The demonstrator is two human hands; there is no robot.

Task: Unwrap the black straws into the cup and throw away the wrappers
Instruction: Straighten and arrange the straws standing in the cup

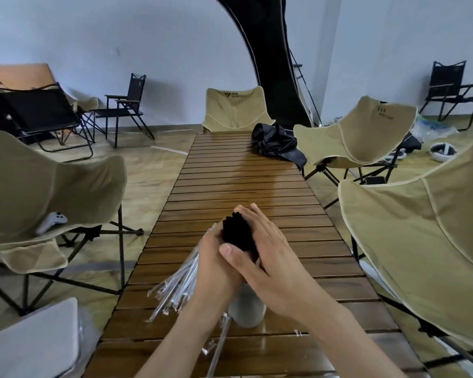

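A thick bundle of black straws stands upright in a grey cup on the slatted wooden table. My two hands press the bundle from both sides. My left hand lies against the bundle's left side and grips a fan of clear wrappers that sticks out down and to the left. My right hand rests on the right side with its fingers straight along the straws and its thumb across the front. A long loose wrapper lies on the table near the cup.
Tan folding chairs stand close to both long sides of the table. A black bag sits at the table's far right. A grey-white flat surface is at lower left. A white controller lies on the left chair.
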